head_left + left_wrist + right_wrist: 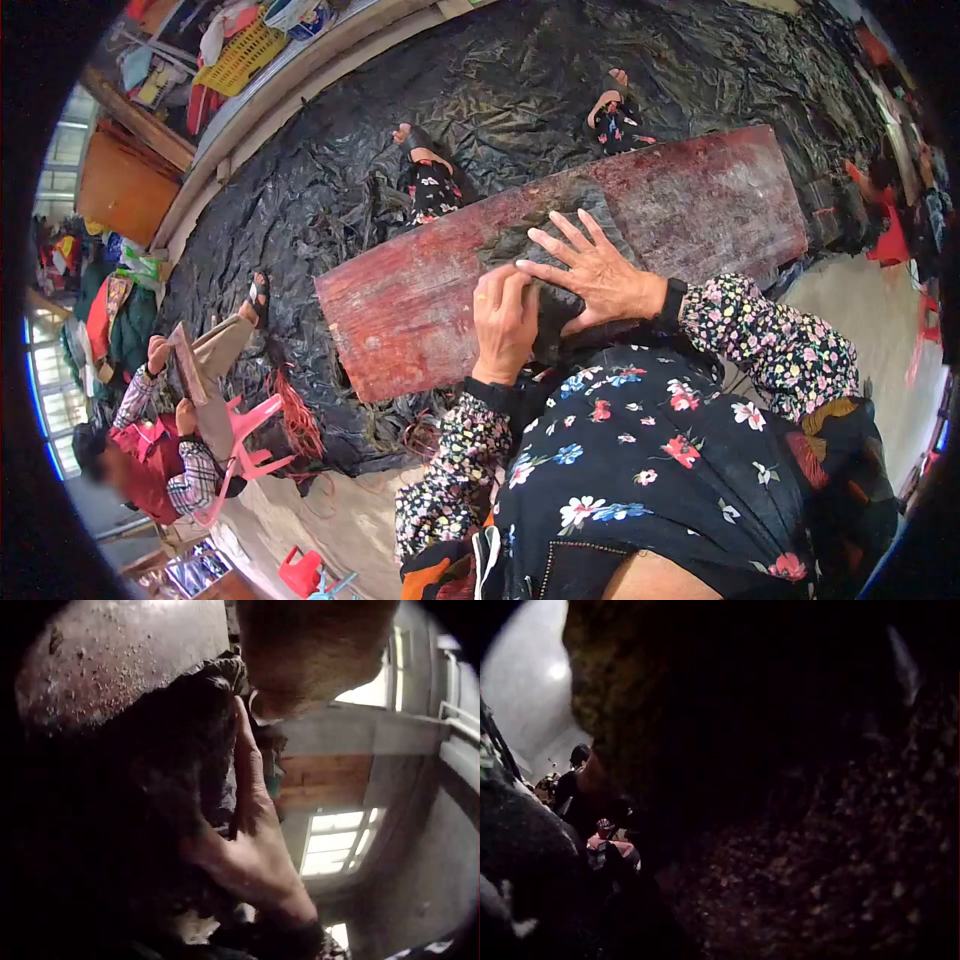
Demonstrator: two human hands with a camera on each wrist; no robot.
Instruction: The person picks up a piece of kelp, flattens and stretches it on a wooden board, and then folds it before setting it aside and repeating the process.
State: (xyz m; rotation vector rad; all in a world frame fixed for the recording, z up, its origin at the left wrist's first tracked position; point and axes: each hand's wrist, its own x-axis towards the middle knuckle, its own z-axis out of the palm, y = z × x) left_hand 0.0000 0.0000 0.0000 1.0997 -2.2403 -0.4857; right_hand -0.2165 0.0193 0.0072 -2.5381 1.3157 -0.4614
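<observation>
— What takes up most of the view?

— Black plastic sheeting [600, 70], crumpled, covers the floor across the upper half of the head view. The wearer's two sandalled feet [430, 170] rest on it.

— And over that?

— A long red board [720, 200] runs slantwise from centre left to upper right. Its near edge is against the floral dress [650, 460].

— Where is the piece being worked?

— A dark, rough sheet of material [545, 240] lies on the board at the middle of the frame, reaching down to the near edge under both hands.

— How are the hands set?

— The right hand [600, 278] lies flat on the dark sheet with its fingers spread wide and straight, so that grip holds nothing. The left hand [503, 325], just beside it and lower, has its fingers curled over the sheet's near edge, its grip closed on the material. In the left wrist view the thumb lies along the dark stuff.

— The right wrist view?

— Too dark to tell anything of the hand.

— Anything smaller?

— Another person [150, 440] sits at lower left by a pink plastic chair [245, 440]. A yellow basket [240, 55] sits at upper left.
</observation>
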